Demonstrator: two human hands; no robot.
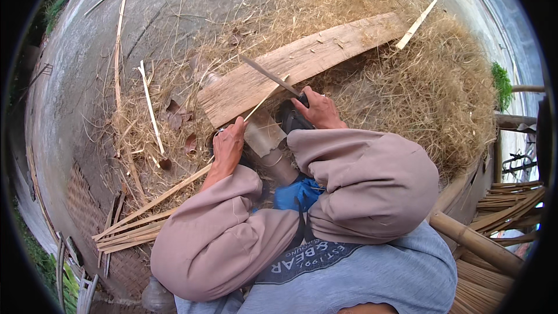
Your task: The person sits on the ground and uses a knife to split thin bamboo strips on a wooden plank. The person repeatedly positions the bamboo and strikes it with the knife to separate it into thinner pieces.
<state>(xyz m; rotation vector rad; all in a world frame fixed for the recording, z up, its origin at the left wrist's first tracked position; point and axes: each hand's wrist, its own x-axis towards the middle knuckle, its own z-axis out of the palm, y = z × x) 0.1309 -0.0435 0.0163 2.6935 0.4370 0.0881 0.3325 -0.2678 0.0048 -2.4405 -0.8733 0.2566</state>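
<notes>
My right hand [321,110] is wrapped round the black handle of a knife [270,75]. Its long blade points up and to the left, over a wooden plank [302,58]. Pinched in my left hand [228,142] is a thin pale strip of bamboo [264,100], which slants up to the right and passes by the blade above the plank's near edge. Whether the blade touches the strip, I cannot tell. A few small chips lie on the plank. Beneath its near left part is a cylindrical piece [261,134], between my legs.
Curly shavings [424,87] heap up around the plank. Split strips [139,234] lie beside my left leg, on a woven mat [87,197]. Loose sticks [150,104] are on the concrete at left. A blue bag [296,196] sits between my knees. Bamboo poles [476,244] and more strips stand at right.
</notes>
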